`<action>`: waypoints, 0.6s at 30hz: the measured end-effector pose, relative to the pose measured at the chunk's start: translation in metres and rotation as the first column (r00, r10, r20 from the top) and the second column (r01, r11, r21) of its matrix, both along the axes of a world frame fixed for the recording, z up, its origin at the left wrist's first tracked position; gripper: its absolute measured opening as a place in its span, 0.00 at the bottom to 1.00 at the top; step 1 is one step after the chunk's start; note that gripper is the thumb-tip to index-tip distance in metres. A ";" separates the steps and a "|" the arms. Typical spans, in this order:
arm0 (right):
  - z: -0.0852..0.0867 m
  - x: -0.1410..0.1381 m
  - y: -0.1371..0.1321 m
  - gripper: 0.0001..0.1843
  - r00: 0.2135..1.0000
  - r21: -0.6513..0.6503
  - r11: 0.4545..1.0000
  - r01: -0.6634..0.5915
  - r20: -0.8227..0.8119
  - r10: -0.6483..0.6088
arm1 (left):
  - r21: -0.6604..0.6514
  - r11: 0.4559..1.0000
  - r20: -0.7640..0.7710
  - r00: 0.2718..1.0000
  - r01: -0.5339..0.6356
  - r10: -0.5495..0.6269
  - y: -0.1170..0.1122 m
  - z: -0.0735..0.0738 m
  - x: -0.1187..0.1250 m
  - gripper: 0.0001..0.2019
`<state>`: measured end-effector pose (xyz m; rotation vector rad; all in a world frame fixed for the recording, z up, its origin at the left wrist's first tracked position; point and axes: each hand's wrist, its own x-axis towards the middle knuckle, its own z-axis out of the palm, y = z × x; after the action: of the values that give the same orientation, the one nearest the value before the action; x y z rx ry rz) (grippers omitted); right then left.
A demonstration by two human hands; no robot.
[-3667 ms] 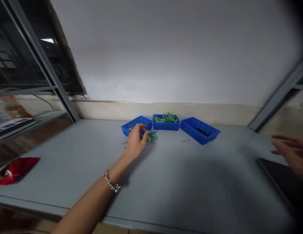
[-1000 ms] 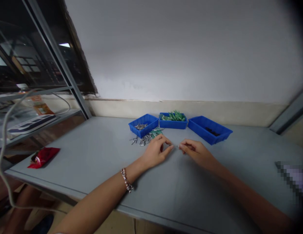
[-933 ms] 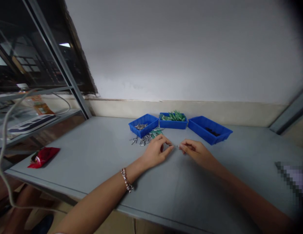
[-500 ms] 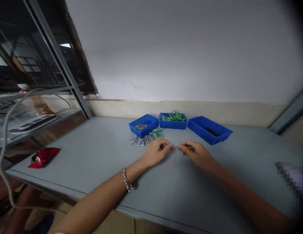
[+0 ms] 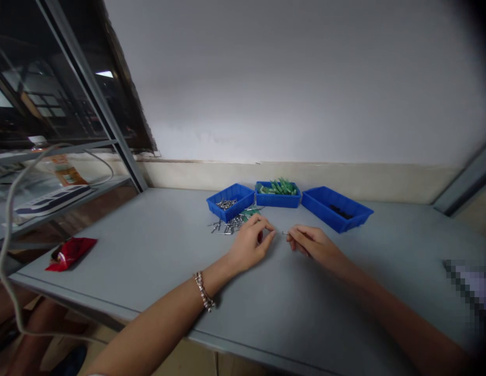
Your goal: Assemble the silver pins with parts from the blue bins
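Observation:
My left hand (image 5: 250, 244) rests on the grey table (image 5: 156, 245), fingers curled in a pinch near a small piece too small to name. My right hand (image 5: 311, 244) lies just to its right, pinching a thin metal pin (image 5: 285, 233) whose tip points toward the left hand. A loose pile of metal pins (image 5: 227, 225) and a few green parts (image 5: 251, 212) lie just behind the left hand. Behind them stand three blue trays: the left tray (image 5: 230, 200) holds pins, the middle tray (image 5: 277, 194) holds green parts, the right tray (image 5: 336, 208) holds dark bits.
A red packet (image 5: 69, 251) lies near the table's left edge. A metal shelf frame (image 5: 90, 99) with a cable (image 5: 10, 209) and boxes stands at the left. A wall with a beige ledge runs behind the trays. A blurred patch sits at the right edge.
Since 3.7 s ago both hands came together at the table's middle. Over the last second they stayed nearly still; the fingertips parted slightly and the pin stays in the right hand.

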<state>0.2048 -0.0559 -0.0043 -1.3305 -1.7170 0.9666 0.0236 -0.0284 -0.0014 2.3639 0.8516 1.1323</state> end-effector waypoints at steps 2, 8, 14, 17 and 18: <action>0.002 -0.001 -0.001 0.18 0.999 -0.019 1.000 -0.010 -0.032 0.009 | 0.053 0.999 -0.010 1.000 0.002 -0.002 -0.003 0.001 0.000 0.06; 0.000 -0.001 -0.002 0.17 0.994 -0.061 0.998 -0.004 -0.111 -0.002 | 0.095 0.995 -0.033 0.999 -0.007 0.010 -0.005 0.002 -0.001 0.06; 0.004 -0.003 -0.002 0.16 0.993 -0.060 0.998 0.001 -0.119 -0.009 | 0.117 0.993 -0.059 0.998 -0.014 0.021 -0.005 0.000 0.001 0.06; 0.006 -0.004 -0.002 0.14 0.996 -0.027 0.999 0.025 -0.087 -0.027 | 0.127 0.992 -0.096 0.995 -0.025 0.037 -0.004 0.001 0.000 0.07; 0.006 -0.003 -0.002 0.13 0.997 0.003 0.999 0.047 -0.059 -0.047 | 0.137 0.990 -0.112 0.993 -0.028 0.044 -0.003 0.003 -0.002 0.07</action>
<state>0.2018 -0.0576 0.0015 -1.3212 -1.6357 0.9654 0.0218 -0.0310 0.0013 2.5554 0.8847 1.1096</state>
